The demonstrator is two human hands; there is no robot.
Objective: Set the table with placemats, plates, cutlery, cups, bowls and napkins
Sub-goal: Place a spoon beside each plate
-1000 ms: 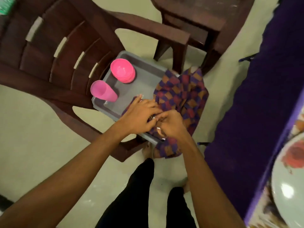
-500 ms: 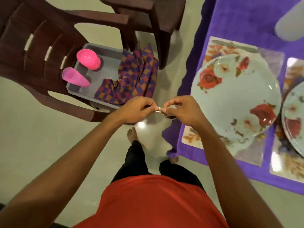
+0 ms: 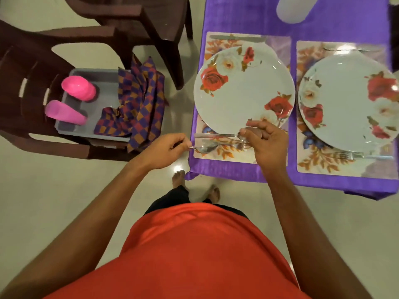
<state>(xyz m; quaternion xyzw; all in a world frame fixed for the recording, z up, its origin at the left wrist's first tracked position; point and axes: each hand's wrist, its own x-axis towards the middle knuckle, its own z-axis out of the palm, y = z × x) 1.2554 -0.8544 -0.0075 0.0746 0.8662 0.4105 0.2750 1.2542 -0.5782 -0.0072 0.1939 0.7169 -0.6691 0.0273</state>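
Two floral plates [image 3: 244,89] [image 3: 349,100] sit on floral placemats [image 3: 218,156] [image 3: 323,167] on the purple-covered table [image 3: 237,18]. My left hand [image 3: 166,147] pinches the handle of a spoon [image 3: 205,148] at the table's near left corner, its bowl pointing right over the left placemat. My right hand [image 3: 266,140] grips a second spoon [image 3: 216,135] by its bowl end, handle pointing left, just below the left plate. A fork [image 3: 240,146] lies on that placemat under my right hand. Another fork [image 3: 349,156] lies below the right plate. A knife [image 3: 237,37] lies above the left plate.
On the dark chair [image 3: 28,67] to the left stands a grey tray [image 3: 86,73] holding stacked pink bowls [image 3: 78,88], pink cups [image 3: 64,113] lying on their side and checkered napkins [image 3: 138,104]. A second chair [image 3: 138,22] stands behind. A pale container [image 3: 293,7] stands at the table's far edge.
I have turned from the tray on the chair to the table. My hands, together on the cutlery before, have separated, each with a spoon, and now reach the left placemat.
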